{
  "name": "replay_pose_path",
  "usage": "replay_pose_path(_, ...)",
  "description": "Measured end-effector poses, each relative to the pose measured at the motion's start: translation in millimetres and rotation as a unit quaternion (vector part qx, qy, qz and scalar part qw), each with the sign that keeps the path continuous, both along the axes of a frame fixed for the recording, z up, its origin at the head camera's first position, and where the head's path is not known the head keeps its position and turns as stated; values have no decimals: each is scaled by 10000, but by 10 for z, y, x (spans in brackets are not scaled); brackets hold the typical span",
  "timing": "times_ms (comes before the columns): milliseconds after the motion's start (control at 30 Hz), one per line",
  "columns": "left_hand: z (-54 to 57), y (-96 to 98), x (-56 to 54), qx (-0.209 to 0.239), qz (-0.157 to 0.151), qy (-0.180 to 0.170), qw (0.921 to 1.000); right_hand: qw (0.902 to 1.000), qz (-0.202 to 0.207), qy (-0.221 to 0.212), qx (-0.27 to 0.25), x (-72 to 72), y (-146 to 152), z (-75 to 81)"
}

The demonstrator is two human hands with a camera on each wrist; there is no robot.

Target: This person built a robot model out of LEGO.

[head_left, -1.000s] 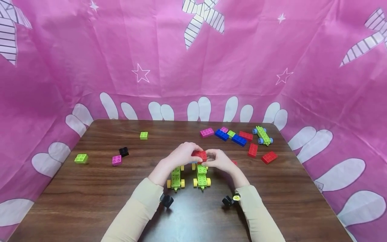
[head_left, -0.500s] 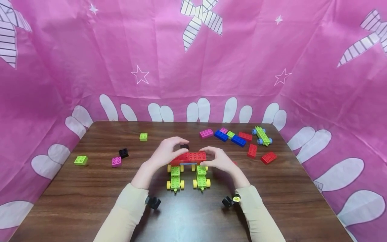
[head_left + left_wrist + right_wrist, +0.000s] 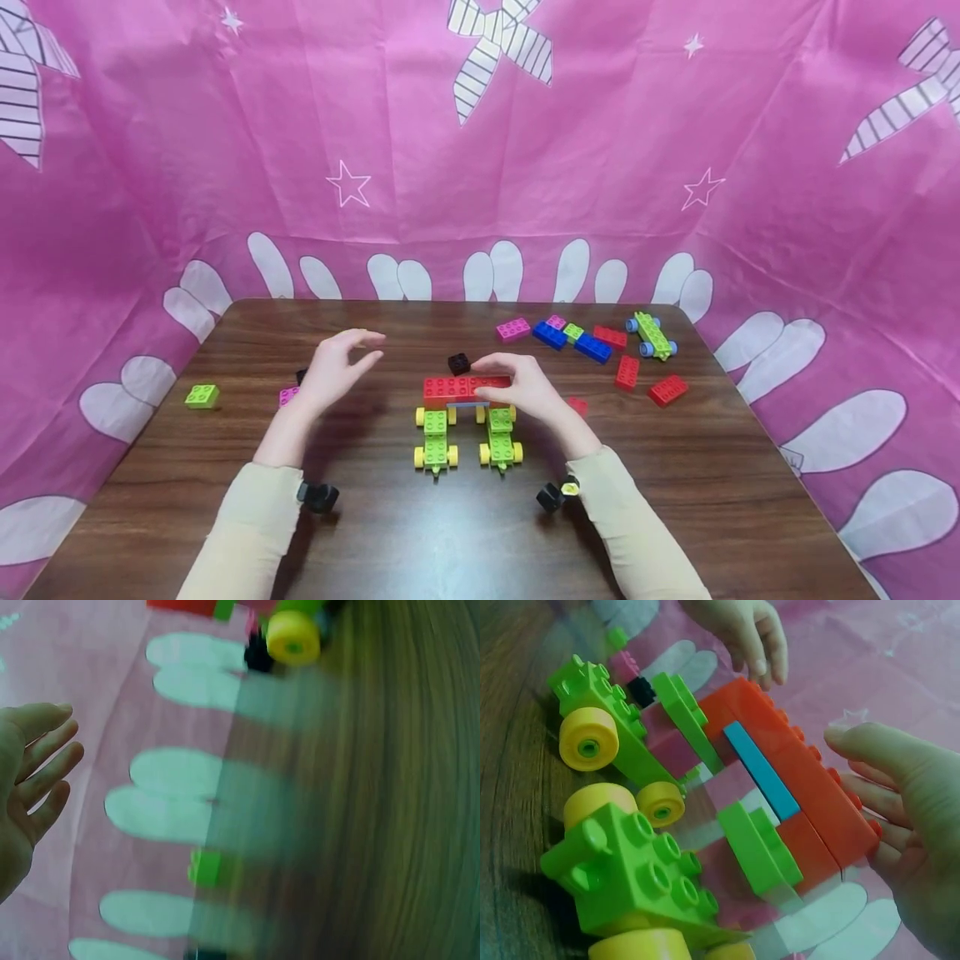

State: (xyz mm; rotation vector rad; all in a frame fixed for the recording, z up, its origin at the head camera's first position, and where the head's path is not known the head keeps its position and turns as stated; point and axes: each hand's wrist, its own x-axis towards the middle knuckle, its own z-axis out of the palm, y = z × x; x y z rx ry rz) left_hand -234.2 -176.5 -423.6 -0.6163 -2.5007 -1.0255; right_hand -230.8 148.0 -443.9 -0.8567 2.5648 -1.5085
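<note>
Two red bricks (image 3: 447, 390) lie end to end across two lime-green wheeled bases (image 3: 436, 437) with yellow wheels. In the right wrist view, pink bricks (image 3: 673, 739), smaller lime bricks (image 3: 757, 851) and a blue strip (image 3: 761, 771) show beneath the red row (image 3: 780, 761). My right hand (image 3: 519, 385) is at the right end of that row, thumb over its top, fingers loosely bent behind; whether it touches is unclear. Off to the left, my left hand (image 3: 335, 367) hovers with nothing in it, fingers extended, also visible in the left wrist view (image 3: 37, 769).
Behind the red row sits a black brick (image 3: 459, 363). Blue (image 3: 592, 347), red (image 3: 627, 372) and pink bricks (image 3: 513, 329) lie at the back right, near a blue-wheeled green base (image 3: 652, 336). A lime brick (image 3: 202, 396) and a partly hidden pink brick (image 3: 288, 396) lie left.
My left hand has left the red bricks and moved left. My right hand has shifted slightly left over the row's right end. The bricks and wheeled bases stay in place.
</note>
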Motion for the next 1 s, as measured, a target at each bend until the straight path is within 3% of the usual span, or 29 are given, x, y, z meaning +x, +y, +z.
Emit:
replay_pose_path(167, -97, -317, -29, -265, 390, 70, 9989, 9981, 295, 243, 479, -50, -82, 28)
replay_pose_path(467, -183, -725, -81, -627, 587, -431, 9954, 9935, 421, 380, 988, -82, -119, 60)
replay_pose_path(700, -225, -893, -138, -908, 737, -1037, 9877, 9889, 426, 382, 1368, -82, -176, 110)
replay_pose_path(1000, -287, -985, -208, -1281, 784, -1889, 9705, 9853, 336, 437, 1615, -72, -206, 107)
